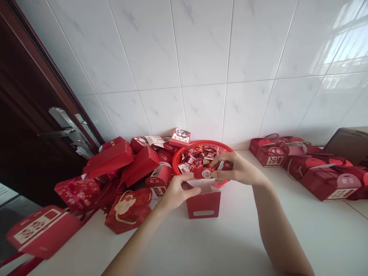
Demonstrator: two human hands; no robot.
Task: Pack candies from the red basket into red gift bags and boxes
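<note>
A red paper gift box (202, 203) stands upright on the white surface in front of me, its top open and its flaps raised. My left hand (178, 191) grips the box's left upper edge, thumb over the front rim. Above the box's right side, my right hand (234, 168) is closed on a wrapped candy (220, 165) with a dark, white-dotted part showing. A red flap with a round pale label (206, 173) rises at the back of the opening, by the right fingertips. Directly behind stands a red plastic basket (227, 146) full of wrapped candies (198, 156). The inside of the box is mostly hidden.
A heap of red gift boxes and bags (109, 157) lies to the left, some near the dark door (25, 84). Several closed red boxes (324, 184) stand at the right, near a brown carton (349, 143). A tiled wall (201, 57) bounds the back.
</note>
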